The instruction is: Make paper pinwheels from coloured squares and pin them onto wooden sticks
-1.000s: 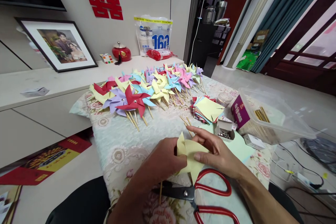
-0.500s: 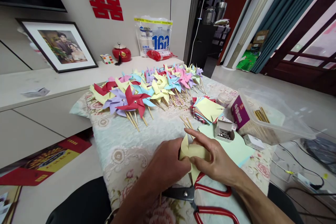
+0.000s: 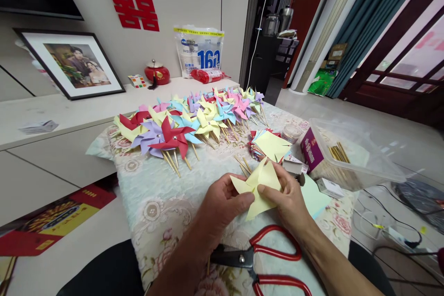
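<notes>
Table [image 3: 152, 194], covered with a pale floral cloth. On it: a spread of finished paper pinwheels [image 3: 194, 120] on sticks along the far side; a stack of coloured paper squares [image 3: 268, 145]; loose wooden sticks [image 3: 243, 164] just beside the stack; a clear plastic box [image 3: 350, 157] at the right edge; red-handled scissors [image 3: 263, 261] at the near edge.

paper: a pale yellow pinwheel sheet [image 3: 259, 185], cut and folded into pointed flaps
state: not flat, flaps bent toward the middle
pose: tilted, points sticking up and down
place: held up above the surface, pinched between both hands, near the red scissors
</notes>
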Tool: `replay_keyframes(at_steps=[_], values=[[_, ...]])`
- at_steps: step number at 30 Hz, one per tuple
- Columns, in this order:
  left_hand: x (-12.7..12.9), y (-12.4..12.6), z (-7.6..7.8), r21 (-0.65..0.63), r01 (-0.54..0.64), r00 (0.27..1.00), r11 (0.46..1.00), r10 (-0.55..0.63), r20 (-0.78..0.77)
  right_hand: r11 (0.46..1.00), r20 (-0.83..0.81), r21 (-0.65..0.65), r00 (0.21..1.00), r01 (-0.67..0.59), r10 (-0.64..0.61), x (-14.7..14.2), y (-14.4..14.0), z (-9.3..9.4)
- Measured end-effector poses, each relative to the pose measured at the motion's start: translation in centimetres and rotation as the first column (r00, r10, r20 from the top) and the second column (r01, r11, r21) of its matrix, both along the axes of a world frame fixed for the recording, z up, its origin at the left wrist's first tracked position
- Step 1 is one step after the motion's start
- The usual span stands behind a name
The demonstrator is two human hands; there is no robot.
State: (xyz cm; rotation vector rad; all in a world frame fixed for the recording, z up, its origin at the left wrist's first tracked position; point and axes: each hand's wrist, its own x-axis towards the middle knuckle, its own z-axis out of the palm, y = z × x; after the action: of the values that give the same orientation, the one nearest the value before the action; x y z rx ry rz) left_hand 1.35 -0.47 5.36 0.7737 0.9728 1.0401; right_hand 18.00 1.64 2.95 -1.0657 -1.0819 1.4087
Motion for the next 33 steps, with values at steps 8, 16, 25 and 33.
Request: replay_keyframes(at_steps=[8,16,25,33], values=[[2.2,-0.5,0.1,-0.009,-0.140,0.990,0.990,0.140,-0.034,0.999,-0.042,0.042,0.999,0.033,-0.031,-0.8,-0.9,0.0],[1.2,0.0,-0.7,-0.054,-0.129,0.992,0.990,0.129,0.000,0.996,-0.067,0.000,0.994,-0.087,0.087,-0.8,-0.8,0.2],[-1.4,1.2,-1.0,-0.051,-0.145,0.989,0.988,0.145,0.003,0.865,0.260,0.502,0.955,-0.008,-0.142,0.9,-0.1,0.2],[-1.6,1.2,-0.5,-0.014,-0.142,0.989,0.990,0.141,-0.048,0.692,0.593,0.598,0.804,-0.405,-0.042,0.3,-0.4,1.0]])
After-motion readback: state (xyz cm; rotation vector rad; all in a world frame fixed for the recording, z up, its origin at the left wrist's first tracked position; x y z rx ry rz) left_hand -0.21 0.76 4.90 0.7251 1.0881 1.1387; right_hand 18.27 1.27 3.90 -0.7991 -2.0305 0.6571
